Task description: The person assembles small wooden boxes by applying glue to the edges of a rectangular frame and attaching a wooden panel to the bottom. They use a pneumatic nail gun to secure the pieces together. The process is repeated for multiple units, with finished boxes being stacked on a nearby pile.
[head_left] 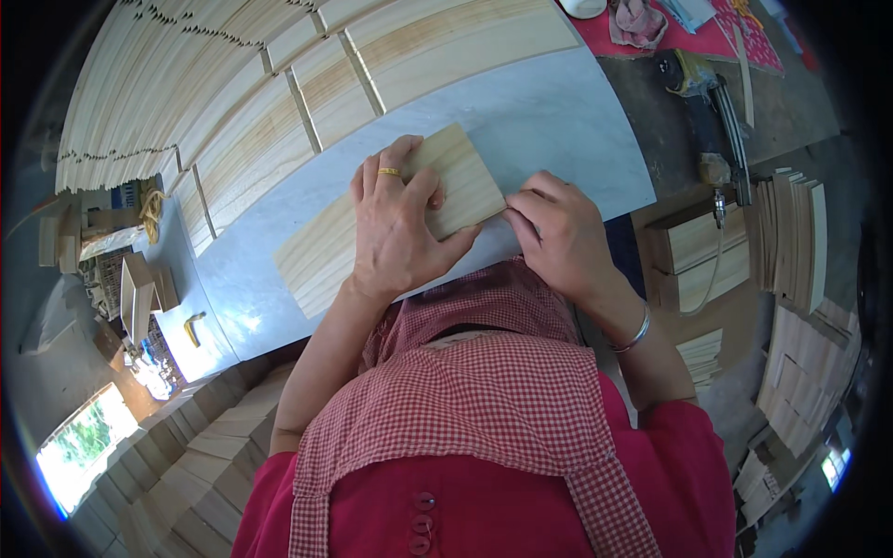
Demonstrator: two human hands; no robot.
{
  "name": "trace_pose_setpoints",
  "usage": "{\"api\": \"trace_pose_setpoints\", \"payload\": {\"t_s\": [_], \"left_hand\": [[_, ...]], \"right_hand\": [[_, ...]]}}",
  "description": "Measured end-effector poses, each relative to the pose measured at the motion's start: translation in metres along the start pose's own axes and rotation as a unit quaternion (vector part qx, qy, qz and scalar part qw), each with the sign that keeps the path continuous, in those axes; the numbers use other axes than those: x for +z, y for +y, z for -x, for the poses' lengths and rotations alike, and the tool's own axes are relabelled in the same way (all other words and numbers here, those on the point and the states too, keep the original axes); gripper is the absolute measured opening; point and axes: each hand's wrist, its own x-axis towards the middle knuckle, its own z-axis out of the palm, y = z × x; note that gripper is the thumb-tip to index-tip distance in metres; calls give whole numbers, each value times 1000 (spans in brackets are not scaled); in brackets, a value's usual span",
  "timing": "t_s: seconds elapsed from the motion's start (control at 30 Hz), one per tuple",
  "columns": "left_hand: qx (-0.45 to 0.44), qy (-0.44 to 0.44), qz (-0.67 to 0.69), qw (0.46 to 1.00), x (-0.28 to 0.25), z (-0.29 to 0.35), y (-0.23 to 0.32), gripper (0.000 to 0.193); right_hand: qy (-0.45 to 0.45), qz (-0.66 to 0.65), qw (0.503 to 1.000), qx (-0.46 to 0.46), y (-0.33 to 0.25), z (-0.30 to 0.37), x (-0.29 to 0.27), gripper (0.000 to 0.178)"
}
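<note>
A flat, pale wooden board (462, 177) lies at a slant on the grey-white tabletop, close to my body. My left hand (395, 219), with a gold ring, spans it: bent fingers lie over the far side and the thumb reaches the near edge. At the board's right corner, my right hand (558, 228) is closed in a pinch, thumb against the curled fingers. Whether it grips the corner itself or something small there is hidden. A metal bracelet (640, 330) circles my right wrist.
Stacked wooden boards (251, 112) line the table's far side. On the right lies a tool with an air hose (716, 139), near a red cloth (688, 37). More wood pieces (791, 237) stand lower right. A small yellow-handled object (193, 328) lies on the grey-white tabletop (577, 121) at left.
</note>
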Motion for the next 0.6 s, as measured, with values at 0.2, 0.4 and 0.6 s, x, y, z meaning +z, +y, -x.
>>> {"api": "trace_pose_setpoints", "payload": {"t_s": [0.2,0.4,0.6], "left_hand": [[-2,14,-1,1000,1,1,1,47],[1,28,0,1000,3,2,-3,39],[3,28,-1,1000,3,4,-4,41]], "right_hand": [[-35,52,996,-65,-1,-11,-7,17],[-51,20,997,-60,3,-15,-8,12],[-57,38,996,-54,1,-11,-9,10]]}}
